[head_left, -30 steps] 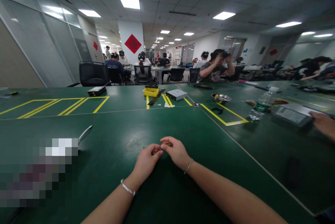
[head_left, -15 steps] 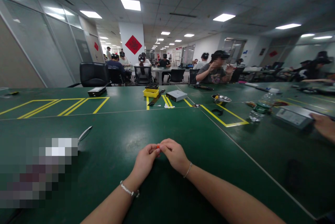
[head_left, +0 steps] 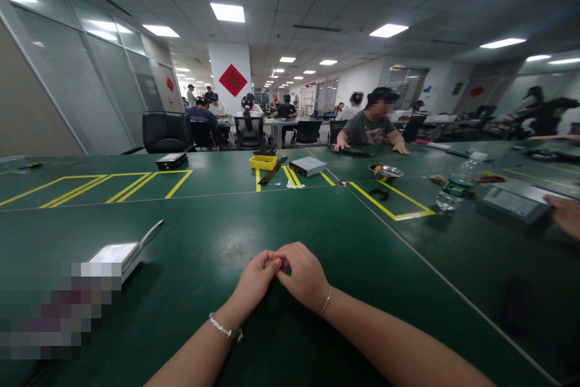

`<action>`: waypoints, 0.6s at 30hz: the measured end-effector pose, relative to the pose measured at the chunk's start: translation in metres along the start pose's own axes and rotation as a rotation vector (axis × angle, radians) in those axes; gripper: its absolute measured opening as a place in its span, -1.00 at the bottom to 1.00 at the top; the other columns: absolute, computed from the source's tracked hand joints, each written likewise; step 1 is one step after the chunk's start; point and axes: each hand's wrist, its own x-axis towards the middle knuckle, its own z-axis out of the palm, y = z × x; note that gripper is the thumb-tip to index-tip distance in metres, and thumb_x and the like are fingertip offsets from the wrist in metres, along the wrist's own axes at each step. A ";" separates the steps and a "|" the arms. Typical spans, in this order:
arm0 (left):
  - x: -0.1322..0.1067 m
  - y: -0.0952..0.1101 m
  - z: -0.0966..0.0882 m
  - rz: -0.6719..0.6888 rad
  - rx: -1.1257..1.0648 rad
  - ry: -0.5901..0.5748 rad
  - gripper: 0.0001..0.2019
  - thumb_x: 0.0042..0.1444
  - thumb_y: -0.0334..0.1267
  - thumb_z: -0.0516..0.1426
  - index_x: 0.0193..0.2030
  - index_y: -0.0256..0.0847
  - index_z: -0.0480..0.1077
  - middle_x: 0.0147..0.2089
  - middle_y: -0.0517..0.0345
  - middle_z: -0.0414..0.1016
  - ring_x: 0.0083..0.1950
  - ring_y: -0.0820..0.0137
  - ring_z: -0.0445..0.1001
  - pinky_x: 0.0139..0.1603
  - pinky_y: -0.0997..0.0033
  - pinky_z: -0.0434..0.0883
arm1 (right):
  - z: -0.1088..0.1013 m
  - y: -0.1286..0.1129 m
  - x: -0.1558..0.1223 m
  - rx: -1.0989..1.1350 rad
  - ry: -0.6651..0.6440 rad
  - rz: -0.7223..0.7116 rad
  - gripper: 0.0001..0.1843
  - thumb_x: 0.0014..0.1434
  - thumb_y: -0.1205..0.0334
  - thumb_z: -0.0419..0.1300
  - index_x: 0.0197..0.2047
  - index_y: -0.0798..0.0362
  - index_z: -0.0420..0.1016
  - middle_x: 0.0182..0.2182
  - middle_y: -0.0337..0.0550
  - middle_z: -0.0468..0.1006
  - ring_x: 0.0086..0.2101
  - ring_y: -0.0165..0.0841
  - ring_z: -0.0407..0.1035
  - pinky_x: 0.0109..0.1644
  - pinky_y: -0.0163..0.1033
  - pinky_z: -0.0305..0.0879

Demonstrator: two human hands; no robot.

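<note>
Over the green table (head_left: 190,254), my left hand (head_left: 257,275) and my right hand (head_left: 302,275) meet at the fingertips. Between them is a small orange-red object (head_left: 277,257), mostly covered by the fingers and too small for me to name. My left thumb and forefinger pinch it. The right fingers curl over its far side, with the right thumb bent and a gap showing under the forefinger; whether they grip it too is hard to see. Each wrist wears a bracelet.
At left lies a partly blurred device with a white screen (head_left: 113,252). Farther off are a yellow bin (head_left: 263,162), a grey metal box (head_left: 308,165), a metal bowl (head_left: 386,171) and a plastic bottle (head_left: 451,191). Another person's hand (head_left: 564,215) touches a grey box (head_left: 516,201) at right.
My right thumb and forefinger have spread apart around the orange-red object, while my left hand keeps its pinch. The person across the table has lowered both hands to the tabletop.
</note>
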 end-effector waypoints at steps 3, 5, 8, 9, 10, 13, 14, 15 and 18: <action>0.000 -0.001 0.000 0.010 0.001 -0.022 -0.79 -0.03 -0.17 0.02 -0.39 -0.29 0.32 -0.44 0.17 0.41 -0.38 0.43 0.36 -0.30 0.45 0.26 | -0.003 0.000 0.001 -0.067 -0.015 -0.034 -0.90 -0.02 0.34 0.04 -0.37 0.08 0.32 -0.43 -0.16 0.38 -0.34 -0.37 0.20 -0.22 -0.25 0.13; 0.000 -0.001 -0.001 0.021 0.007 -0.024 -0.78 -0.02 -0.15 0.02 -0.39 -0.29 0.32 -0.45 0.18 0.40 -0.38 0.44 0.34 -0.31 0.46 0.25 | -0.005 -0.001 0.002 -0.102 -0.026 -0.044 -0.90 -0.02 0.33 0.03 -0.37 0.08 0.32 -0.44 -0.18 0.38 -0.36 -0.38 0.20 -0.23 -0.26 0.13; 0.000 -0.002 -0.001 0.021 0.006 -0.021 -0.76 -0.02 -0.13 0.01 -0.40 -0.29 0.32 -0.47 0.19 0.37 -0.40 0.45 0.32 -0.32 0.47 0.25 | -0.007 -0.001 0.002 -0.145 -0.041 -0.064 -0.89 -0.01 0.31 0.02 -0.35 0.08 0.31 -0.43 -0.18 0.38 -0.37 -0.39 0.19 -0.25 -0.28 0.12; 0.000 -0.002 -0.001 0.018 -0.001 -0.025 -0.76 -0.02 -0.13 0.01 -0.40 -0.29 0.31 -0.47 0.20 0.37 -0.41 0.46 0.32 -0.33 0.48 0.24 | -0.007 -0.001 0.002 -0.161 -0.047 -0.077 -0.88 0.00 0.30 0.02 -0.34 0.08 0.30 -0.43 -0.18 0.38 -0.37 -0.39 0.20 -0.25 -0.28 0.12; 0.000 -0.002 -0.001 0.014 -0.006 -0.031 -0.76 -0.02 -0.12 0.01 -0.40 -0.29 0.31 -0.48 0.20 0.37 -0.41 0.46 0.32 -0.34 0.48 0.24 | -0.007 0.000 0.001 -0.179 -0.055 -0.093 -0.88 0.01 0.28 0.01 -0.33 0.07 0.31 -0.44 -0.18 0.38 -0.37 -0.39 0.20 -0.26 -0.29 0.12; 0.000 -0.003 -0.001 0.008 0.008 -0.036 -0.76 -0.03 -0.12 0.02 -0.41 -0.29 0.31 -0.49 0.22 0.36 -0.43 0.47 0.31 -0.35 0.49 0.24 | -0.006 0.005 -0.001 -0.239 -0.093 -0.134 -0.86 0.04 0.25 -0.02 -0.35 0.08 0.31 -0.48 -0.17 0.39 -0.38 -0.39 0.21 -0.30 -0.30 0.11; 0.000 -0.004 -0.001 0.008 0.018 -0.037 -0.76 -0.03 -0.12 0.02 -0.41 -0.29 0.31 -0.50 0.22 0.35 -0.44 0.47 0.30 -0.36 0.49 0.24 | -0.006 0.007 -0.002 -0.256 -0.102 -0.141 -0.85 0.04 0.24 -0.03 -0.36 0.08 0.32 -0.49 -0.17 0.39 -0.39 -0.39 0.21 -0.31 -0.31 0.11; 0.000 -0.005 -0.001 0.009 0.025 -0.037 -0.76 -0.03 -0.11 0.02 -0.41 -0.29 0.31 -0.50 0.22 0.35 -0.44 0.48 0.30 -0.36 0.49 0.24 | -0.006 0.008 -0.003 -0.266 -0.111 -0.143 -0.85 0.05 0.24 -0.03 -0.36 0.08 0.32 -0.49 -0.17 0.39 -0.38 -0.39 0.22 -0.31 -0.31 0.10; 0.000 -0.007 -0.001 0.014 0.038 -0.043 -0.74 -0.02 -0.10 0.01 -0.41 -0.28 0.31 -0.49 0.21 0.37 -0.43 0.47 0.32 -0.35 0.49 0.24 | -0.007 0.008 -0.003 -0.273 -0.141 -0.122 -0.84 0.05 0.22 -0.03 -0.35 0.07 0.32 -0.49 -0.19 0.39 -0.40 -0.41 0.23 -0.33 -0.34 0.10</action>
